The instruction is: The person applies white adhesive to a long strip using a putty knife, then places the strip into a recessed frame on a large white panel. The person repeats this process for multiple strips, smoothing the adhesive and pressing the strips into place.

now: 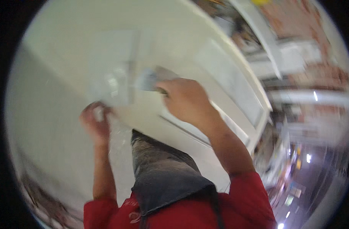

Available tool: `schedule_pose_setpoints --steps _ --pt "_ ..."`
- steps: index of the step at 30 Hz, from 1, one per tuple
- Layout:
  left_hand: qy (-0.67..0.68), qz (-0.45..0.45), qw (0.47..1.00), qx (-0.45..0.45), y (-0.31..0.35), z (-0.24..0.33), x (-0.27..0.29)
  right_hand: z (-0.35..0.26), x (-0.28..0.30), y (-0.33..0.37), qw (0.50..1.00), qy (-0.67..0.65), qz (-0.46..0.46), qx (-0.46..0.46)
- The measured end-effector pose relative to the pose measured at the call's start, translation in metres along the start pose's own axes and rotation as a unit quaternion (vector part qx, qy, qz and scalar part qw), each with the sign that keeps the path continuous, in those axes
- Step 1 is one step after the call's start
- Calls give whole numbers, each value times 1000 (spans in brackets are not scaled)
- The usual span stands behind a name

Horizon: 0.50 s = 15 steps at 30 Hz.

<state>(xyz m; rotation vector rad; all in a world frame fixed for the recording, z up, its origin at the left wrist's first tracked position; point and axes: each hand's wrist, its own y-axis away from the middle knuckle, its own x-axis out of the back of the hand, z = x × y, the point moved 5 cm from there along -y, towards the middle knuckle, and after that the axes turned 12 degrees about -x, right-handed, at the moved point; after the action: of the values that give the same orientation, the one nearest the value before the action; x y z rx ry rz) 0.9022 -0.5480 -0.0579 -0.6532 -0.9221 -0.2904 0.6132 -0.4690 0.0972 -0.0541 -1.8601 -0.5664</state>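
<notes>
My right hand (185,100) is closed round a flat grey-blue piece (147,79), held over a large cream panel (174,45). Motion smears the piece, so its kind cannot be told. My left hand (96,121) is lower and to the left, by the near edge of a shiny whitish rectangular area (109,72) on the panel. Its fingers are curled, with a pale patch showing between them. Whether that patch is a held thing or the surface behind is unclear.
A dark, dusty apron (170,171) hangs in front of me. Recessed pale rectangles (235,84) lie toward the panel's right edge. Beyond that edge are blurred shelves or stacked materials (300,76) and a floor with bright lights. A pale grey surface (48,126) spreads at left.
</notes>
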Motion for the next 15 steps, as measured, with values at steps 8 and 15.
schedule_pose_setpoints --steps 8,15 --pt "-63 11 994 -86 -10 24 10 228 51 250 933 -296 112 -172" --pt "213 -165 949 -163 6 291 -53 428 25 519 842 -162 166 -487"
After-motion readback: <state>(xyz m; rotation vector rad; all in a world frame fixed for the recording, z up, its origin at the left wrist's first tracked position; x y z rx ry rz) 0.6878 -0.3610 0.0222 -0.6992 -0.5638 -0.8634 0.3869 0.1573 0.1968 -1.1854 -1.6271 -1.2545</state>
